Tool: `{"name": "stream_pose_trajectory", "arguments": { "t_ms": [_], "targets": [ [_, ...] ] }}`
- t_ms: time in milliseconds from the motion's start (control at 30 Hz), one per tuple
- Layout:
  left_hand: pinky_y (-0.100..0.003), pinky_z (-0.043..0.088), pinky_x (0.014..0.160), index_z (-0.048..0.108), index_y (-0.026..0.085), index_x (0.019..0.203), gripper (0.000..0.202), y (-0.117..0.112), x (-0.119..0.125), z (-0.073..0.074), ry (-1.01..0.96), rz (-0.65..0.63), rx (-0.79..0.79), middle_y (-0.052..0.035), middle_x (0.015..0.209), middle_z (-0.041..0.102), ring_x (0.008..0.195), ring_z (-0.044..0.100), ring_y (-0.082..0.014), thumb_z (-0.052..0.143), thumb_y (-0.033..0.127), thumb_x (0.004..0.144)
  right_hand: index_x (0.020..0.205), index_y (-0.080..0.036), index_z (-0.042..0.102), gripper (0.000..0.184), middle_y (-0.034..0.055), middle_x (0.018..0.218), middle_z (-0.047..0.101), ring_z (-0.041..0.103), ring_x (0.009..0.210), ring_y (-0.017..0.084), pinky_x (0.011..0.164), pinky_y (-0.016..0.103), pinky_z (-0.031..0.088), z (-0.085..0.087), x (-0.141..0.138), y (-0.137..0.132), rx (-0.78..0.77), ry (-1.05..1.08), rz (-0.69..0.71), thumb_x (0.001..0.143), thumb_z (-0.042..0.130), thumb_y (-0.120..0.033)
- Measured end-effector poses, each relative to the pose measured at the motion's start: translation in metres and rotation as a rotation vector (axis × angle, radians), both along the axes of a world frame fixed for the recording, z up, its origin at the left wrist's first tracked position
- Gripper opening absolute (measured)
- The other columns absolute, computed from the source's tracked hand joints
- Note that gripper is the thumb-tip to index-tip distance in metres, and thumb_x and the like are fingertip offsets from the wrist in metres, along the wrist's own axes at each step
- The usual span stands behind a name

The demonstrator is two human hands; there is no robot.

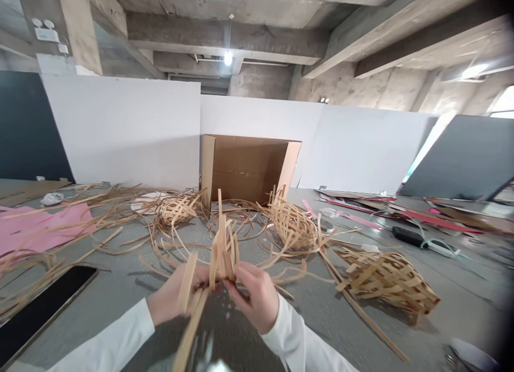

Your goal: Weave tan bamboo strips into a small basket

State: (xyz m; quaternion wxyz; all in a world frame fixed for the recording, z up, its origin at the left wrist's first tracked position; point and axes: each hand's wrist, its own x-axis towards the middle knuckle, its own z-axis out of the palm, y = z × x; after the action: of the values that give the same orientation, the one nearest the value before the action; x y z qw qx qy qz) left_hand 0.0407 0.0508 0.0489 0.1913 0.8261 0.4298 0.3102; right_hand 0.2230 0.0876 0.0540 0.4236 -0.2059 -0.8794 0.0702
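My left hand (176, 293) and my right hand (255, 300) meet low in the middle of the view. Both grip a bundle of upright thin bamboo or wood strips (221, 257), and some strips hang down toward my lap. A half-woven strip basket form (291, 225) lies ahead to the right. A smaller woven piece (176, 210) lies ahead to the left. A larger woven strip form (385, 278) rests nearer on the right. Loose strips (108, 227) are scattered across the grey surface.
An open cardboard box (247, 168) stands on its side against white partition panels (120, 131). Pink sheets (40, 227) lie at left, near a black flat board (42, 302). At right are a black power adapter (407, 236), a white cable and red strips.
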Motion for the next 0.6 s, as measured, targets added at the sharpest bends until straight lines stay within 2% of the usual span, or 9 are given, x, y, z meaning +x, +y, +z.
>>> {"name": "stream_pose_trajectory", "arguments": {
  "t_ms": [67,133,200,267,333,433,500,600],
  "targets": [
    [-0.027,0.047,0.07,0.069,0.019,0.09,0.026,0.016,-0.002,0.015,-0.031,0.026,-0.03,-0.0021,0.078,0.071,0.073,0.063,-0.0193,0.046,0.029,0.084,0.066,-0.018,0.054,0.02,0.0033,0.062,0.057,0.054,0.059,0.015,0.054,0.023,0.041,0.014,0.0,0.012,-0.124,0.061,-0.014,0.083,0.044,-0.022],
    [-0.029,0.047,0.074,0.07,0.019,0.089,0.025,0.029,-0.006,0.033,-0.076,0.083,0.002,-0.003,0.083,0.071,0.078,0.063,-0.0205,0.049,0.031,0.083,0.087,-0.017,0.059,0.014,0.0048,0.078,0.064,0.059,0.074,0.016,0.067,0.026,0.046,0.031,0.0,0.025,-0.286,0.081,0.084,0.083,0.048,-0.024],
    [-0.031,0.047,0.078,0.069,0.018,0.093,0.027,0.04,-0.008,0.052,-0.141,0.11,0.035,-0.0044,0.089,0.071,0.085,0.063,-0.0218,0.05,0.033,0.082,0.108,-0.017,0.054,0.032,0.0053,0.09,0.066,0.061,0.082,0.017,0.075,0.029,0.047,0.05,-0.001,0.035,-0.407,0.088,0.159,0.077,0.058,-0.025],
    [-0.031,0.047,0.078,0.069,0.017,0.095,0.028,0.048,-0.009,0.07,-0.173,0.129,0.048,-0.0053,0.091,0.071,0.087,0.063,-0.023,0.052,0.035,0.081,0.117,-0.017,0.049,0.053,0.0059,0.095,0.066,0.062,0.088,0.02,0.079,0.031,0.047,0.067,-0.003,0.043,-0.448,0.042,0.136,0.068,0.068,-0.019],
    [-0.031,0.047,0.077,0.069,0.017,0.093,0.028,0.052,-0.007,0.083,-0.164,0.15,0.066,-0.0047,0.089,0.071,0.085,0.063,-0.0232,0.053,0.037,0.08,0.112,-0.019,0.053,0.051,0.0048,0.093,0.067,0.062,0.087,0.021,0.077,0.032,0.047,0.08,-0.008,0.047,-0.402,-0.016,0.027,0.064,0.068,-0.011],
    [-0.029,0.048,0.073,0.069,0.017,0.09,0.029,0.053,-0.005,0.095,-0.168,0.186,0.083,-0.0035,0.086,0.071,0.082,0.063,-0.0225,0.054,0.039,0.08,0.09,-0.02,0.064,0.024,0.0025,0.079,0.069,0.063,0.076,0.021,0.069,0.03,0.046,0.088,-0.015,0.052,-0.293,-0.035,-0.17,0.067,0.064,-0.011],
    [-0.028,0.048,0.07,0.069,0.016,0.087,0.031,0.052,-0.006,0.099,-0.168,0.209,0.057,-0.0032,0.084,0.071,0.08,0.063,-0.0222,0.053,0.041,0.079,0.08,-0.021,0.065,0.013,0.0015,0.073,0.068,0.062,0.07,0.019,0.064,0.027,0.046,0.089,-0.018,0.056,-0.274,-0.014,-0.182,0.07,0.062,-0.014],
    [-0.027,0.047,0.069,0.069,0.016,0.087,0.029,0.051,-0.012,0.104,-0.153,0.199,-0.039,-0.0026,0.081,0.069,0.078,0.062,-0.0214,0.056,0.04,0.077,0.074,-0.019,0.066,0.007,0.0003,0.068,0.066,0.061,0.068,0.017,0.06,0.024,0.045,0.086,-0.021,0.063,-0.322,0.012,-0.11,0.07,0.062,-0.015]
  ]
}}
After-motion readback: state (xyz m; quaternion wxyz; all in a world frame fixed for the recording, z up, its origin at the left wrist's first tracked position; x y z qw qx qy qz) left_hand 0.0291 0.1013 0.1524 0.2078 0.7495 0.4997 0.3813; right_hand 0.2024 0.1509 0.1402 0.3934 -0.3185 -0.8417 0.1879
